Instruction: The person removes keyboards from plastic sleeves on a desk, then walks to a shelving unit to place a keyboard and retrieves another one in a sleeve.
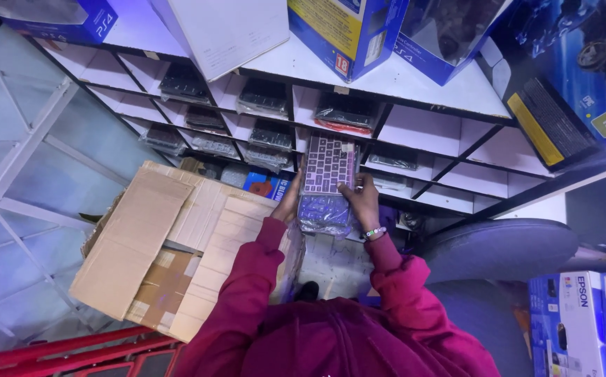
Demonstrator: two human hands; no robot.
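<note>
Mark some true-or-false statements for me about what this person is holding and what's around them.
1. Both hands hold a keyboard in a clear plastic wrap. True: left hand, right hand.
2. The keyboard lies flat on the floor. False: it is held up in front of the white shelf compartments.
3. An open cardboard box sits to the person's left. True.
4. The person wears a green sleeve. False: the sleeves are maroon.
5. The right wrist is bare. False: it wears a beaded bracelet.

A white pigeonhole shelf (414,129) is seen ahead, a grey chair (498,251) at the right, white metal framing (17,160) at the left, all bathed in bluish light.
</note>
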